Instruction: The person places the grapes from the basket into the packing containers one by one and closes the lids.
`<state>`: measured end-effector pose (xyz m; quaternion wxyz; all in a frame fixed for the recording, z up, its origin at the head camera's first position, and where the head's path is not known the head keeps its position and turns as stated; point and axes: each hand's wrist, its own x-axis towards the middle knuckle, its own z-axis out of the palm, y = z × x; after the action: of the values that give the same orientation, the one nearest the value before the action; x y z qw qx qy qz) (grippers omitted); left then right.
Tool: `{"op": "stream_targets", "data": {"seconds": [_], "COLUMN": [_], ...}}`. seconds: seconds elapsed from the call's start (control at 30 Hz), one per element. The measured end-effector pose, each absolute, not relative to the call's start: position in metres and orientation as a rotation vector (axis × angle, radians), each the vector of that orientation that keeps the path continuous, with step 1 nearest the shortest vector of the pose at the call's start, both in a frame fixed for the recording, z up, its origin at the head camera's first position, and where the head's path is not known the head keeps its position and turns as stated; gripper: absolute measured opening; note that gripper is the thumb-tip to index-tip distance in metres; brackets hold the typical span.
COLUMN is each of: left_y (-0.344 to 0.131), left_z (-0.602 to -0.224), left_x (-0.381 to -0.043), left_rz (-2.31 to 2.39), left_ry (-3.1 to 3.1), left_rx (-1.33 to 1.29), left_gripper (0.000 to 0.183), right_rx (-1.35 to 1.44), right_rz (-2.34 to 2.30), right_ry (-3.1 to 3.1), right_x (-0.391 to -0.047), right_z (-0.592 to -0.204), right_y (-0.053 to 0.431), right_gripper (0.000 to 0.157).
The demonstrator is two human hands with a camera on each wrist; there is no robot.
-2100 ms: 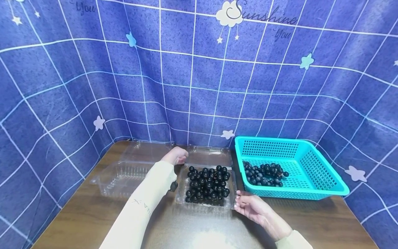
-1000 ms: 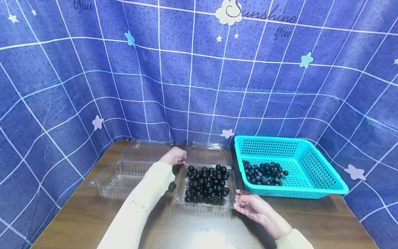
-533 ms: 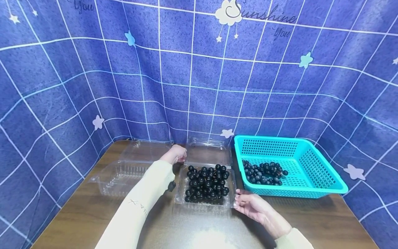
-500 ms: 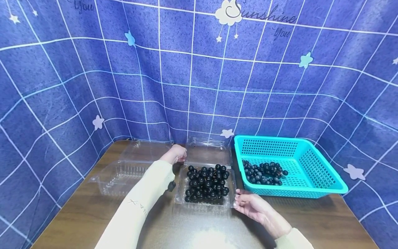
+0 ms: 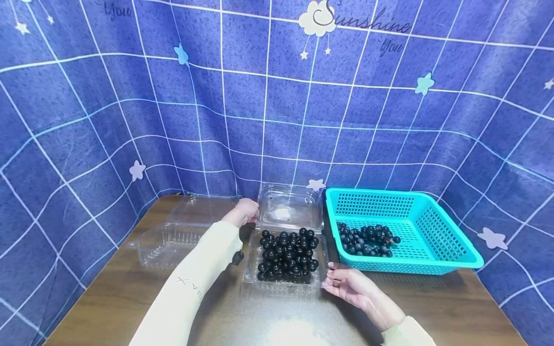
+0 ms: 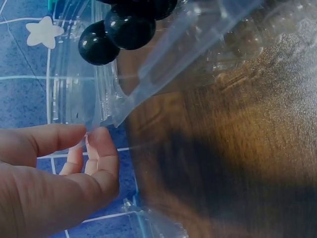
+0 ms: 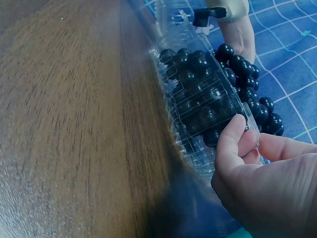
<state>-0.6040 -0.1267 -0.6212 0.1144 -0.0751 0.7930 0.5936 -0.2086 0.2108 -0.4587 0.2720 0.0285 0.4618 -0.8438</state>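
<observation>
Where the left hand point(image 5: 245, 211) grips: thumb and fingertips pinch thin clear plastic at the left edge of the lid point(image 5: 289, 207), near the hinge; the exact spot is hard to tell;
Right hand point(image 5: 355, 290): thumb and fingers pinch the right rim of the clear box point(image 5: 252, 270), close to its front corner;
Box and lid: the box rests on the wooden table point(image 5: 268, 319) between the hands; the lid tilts up behind it;
Black grapes point(image 5: 287, 253): heaped inside, some above the rim; probably firm, yet apt to roll or bruise;
Handling: the box looks light, slick and springy, likely to buckle if squeezed; its rim corners seem the soundest hold;
Farther out: a second clear box point(image 5: 156, 257) open at left; a turquoise basket point(image 5: 415, 267) at right, with more grapes point(image 5: 368, 241).
</observation>
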Motion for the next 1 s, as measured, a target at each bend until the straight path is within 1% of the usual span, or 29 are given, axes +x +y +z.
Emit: {"op": "stream_targets", "data": {"seconds": [0.1, 0.13, 0.23, 0.43, 0.5, 0.53, 0.63, 0.73, 0.77, 0.87, 1.0], "left_y": [-0.119, -0.117, -0.121, -0.12, -0.12, -0.119, -0.111, -0.102, -0.1, -0.101, -0.104], "left_z": [-0.544, -0.524, -0.523, -0.52, -0.514, -0.507, -0.464, -0.414, -0.401, -0.383, -0.376], "left_x": [-0.53, -0.512, -0.511, -0.516, -0.514, -0.51, -0.472, -0.423, -0.41, -0.393, -0.389], "left_rz": [1.736, 1.746, 1.778, 1.73, 1.733, 1.738, 1.742, 1.731, 1.727, 1.762, 1.815], "left_ry": [2.303, 2.294, 2.286, 2.335, 2.326, 2.316, 2.31, 2.334, 2.343, 2.339, 2.322], "left_rx": [-0.184, -0.165, -0.101, -0.154, -0.146, -0.132, -0.159, -0.21, -0.23, -0.173, -0.09], "left_gripper": [0.054, 0.05, 0.05, 0.048, 0.042, 0.035, 0.017, 0.01, 0.014, 0.021, 0.024], "right_rx": [0.07, 0.072, 0.084, 0.109, 0.111, 0.112, 0.11, 0.111, 0.11, 0.106, 0.089], "right_rz": [-2.268, -2.269, -2.273, -2.293, -2.297, -2.3, -2.302, -2.303, -2.304, -2.305, -2.303], "right_ry": [1.241, 1.24, 1.237, 1.219, 1.212, 1.209, 1.208, 1.209, 1.211, 1.215, 1.215], "right_x": [-0.209, -0.209, -0.209, -0.209, -0.208, -0.208, -0.208, -0.208, -0.207, -0.207, -0.208], "right_z": [-0.459, -0.459, -0.458, -0.458, -0.458, -0.458, -0.458, -0.458, -0.458, -0.458, -0.457], "right_y": [0.211, 0.211, 0.21, 0.209, 0.209, 0.208, 0.208, 0.208, 0.208, 0.208, 0.208], "right_gripper": [0.02, 0.021, 0.024, 0.023, 0.023, 0.023, 0.024, 0.024, 0.023, 0.022, 0.021]}}
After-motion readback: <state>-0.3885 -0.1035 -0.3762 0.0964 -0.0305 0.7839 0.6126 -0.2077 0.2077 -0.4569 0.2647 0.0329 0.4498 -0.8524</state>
